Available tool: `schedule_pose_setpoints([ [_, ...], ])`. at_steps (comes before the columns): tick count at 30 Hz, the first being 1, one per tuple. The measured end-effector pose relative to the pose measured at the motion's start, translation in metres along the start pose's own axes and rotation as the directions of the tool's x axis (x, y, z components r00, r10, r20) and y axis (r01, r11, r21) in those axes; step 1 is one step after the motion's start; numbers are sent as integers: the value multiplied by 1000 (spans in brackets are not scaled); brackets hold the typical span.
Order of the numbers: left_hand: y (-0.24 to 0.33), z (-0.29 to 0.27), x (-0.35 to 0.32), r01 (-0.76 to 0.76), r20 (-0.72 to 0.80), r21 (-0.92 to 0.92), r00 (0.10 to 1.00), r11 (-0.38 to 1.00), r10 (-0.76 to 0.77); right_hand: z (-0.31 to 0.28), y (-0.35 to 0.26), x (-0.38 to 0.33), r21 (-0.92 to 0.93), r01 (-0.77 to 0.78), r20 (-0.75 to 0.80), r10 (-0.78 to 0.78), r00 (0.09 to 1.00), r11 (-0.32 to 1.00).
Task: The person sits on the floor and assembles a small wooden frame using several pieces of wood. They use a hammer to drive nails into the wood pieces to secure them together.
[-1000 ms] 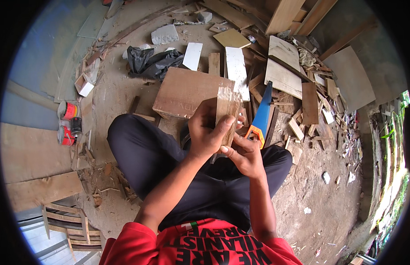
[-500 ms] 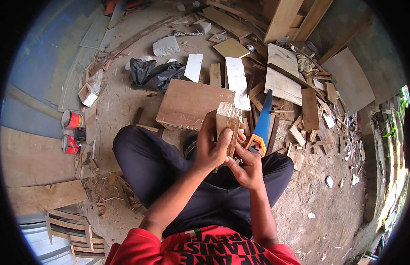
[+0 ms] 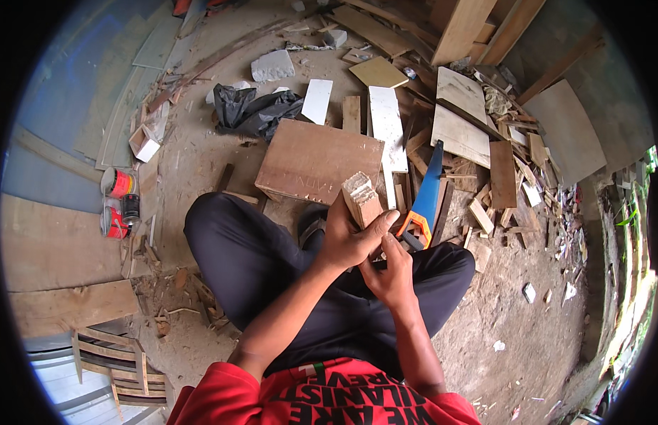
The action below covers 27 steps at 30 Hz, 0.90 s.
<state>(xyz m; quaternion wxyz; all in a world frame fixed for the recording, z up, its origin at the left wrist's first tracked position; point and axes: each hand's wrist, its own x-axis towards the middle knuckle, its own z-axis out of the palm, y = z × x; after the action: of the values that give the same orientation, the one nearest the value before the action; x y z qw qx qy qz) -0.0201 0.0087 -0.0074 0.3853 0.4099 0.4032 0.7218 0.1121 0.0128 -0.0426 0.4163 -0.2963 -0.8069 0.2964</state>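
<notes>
A short wooden block with a rough, splintered end stands tilted in front of me, above my crossed legs. Wrapped round its lower part is my left hand, the thumb lying across toward the right. My right hand is closed at the block's lower end, fingertips close to my left thumb; the wood between its fingers is mostly hidden. Just right of the hands, a handsaw with a blue blade and an orange and black handle leans near my right knee. Behind the block sits a brown wooden board box.
Wood offcuts lie heaped at the right. White boards and a black plastic bag are beyond the box, with a pale stone block farther off. Paint cans stand at the left by leaning panels.
The block has tilted and turned between my hands, its rough end now leaning to the left. My right hand has shifted slightly left and in closer to my left hand.
</notes>
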Motion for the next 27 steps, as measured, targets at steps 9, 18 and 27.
schedule_pose_setpoints([
  [9, -12, -2, -3, 70, 54, -277, 997, 958, -57, 2, -3, -7, 34, -237, 123, 231, 965, 971],
  [18, -2, 1, 1, 63, 86, -426, 996, 902, -29, 9, 6, -14, -125, -17, 54, 24, 998, 992],
  [27, -5, 1, 3, 58, 106, -531, 994, 846, -1, -1, 1, -11, -85, -59, 86, 67, 994, 995],
])
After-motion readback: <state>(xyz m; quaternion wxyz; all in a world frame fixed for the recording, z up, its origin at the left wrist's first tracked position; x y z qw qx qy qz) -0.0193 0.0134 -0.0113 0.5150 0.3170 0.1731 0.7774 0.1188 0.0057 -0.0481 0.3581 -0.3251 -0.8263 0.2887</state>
